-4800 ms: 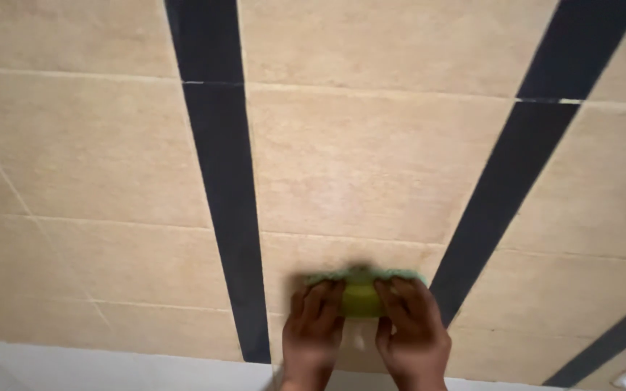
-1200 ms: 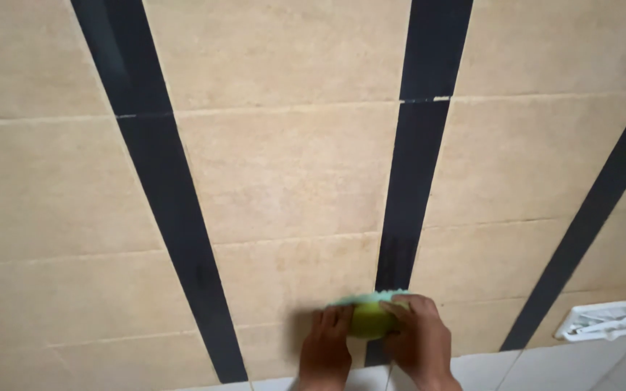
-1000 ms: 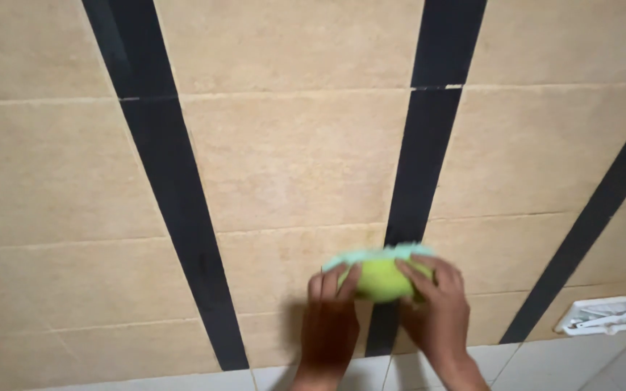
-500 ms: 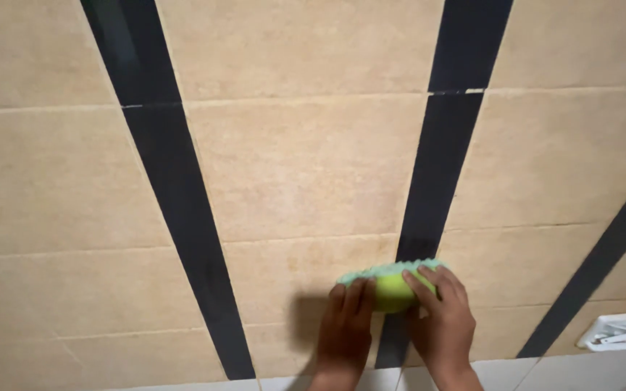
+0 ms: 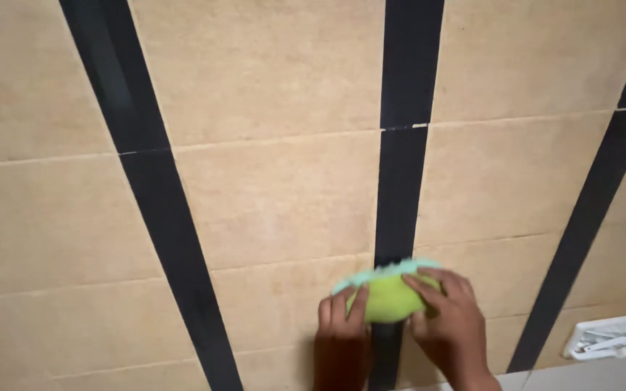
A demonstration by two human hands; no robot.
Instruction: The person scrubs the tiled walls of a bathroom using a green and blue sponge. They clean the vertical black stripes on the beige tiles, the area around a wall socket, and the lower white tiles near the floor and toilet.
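Just L hand [image 5: 342, 326], R hand [image 5: 447, 322] — sponge [image 5: 389, 295].

Single head-worn view, no second camera to overlap. It faces a beige tiled wall [image 5: 277, 210] with black vertical stripes [image 5: 400, 181] at close range, tilted. Both hands enter from the bottom edge; a white fixture [image 5: 610, 337] sits at lower right.

We are seeing only two bare hands, the left hand [image 5: 342, 329] and the right hand [image 5: 447, 322], coming in at six o'clock. Neither is wearing a glove, ring or watch, and no sleeve is showing at either wrist. Motion is blurring the fingers, so we are making out no nails.
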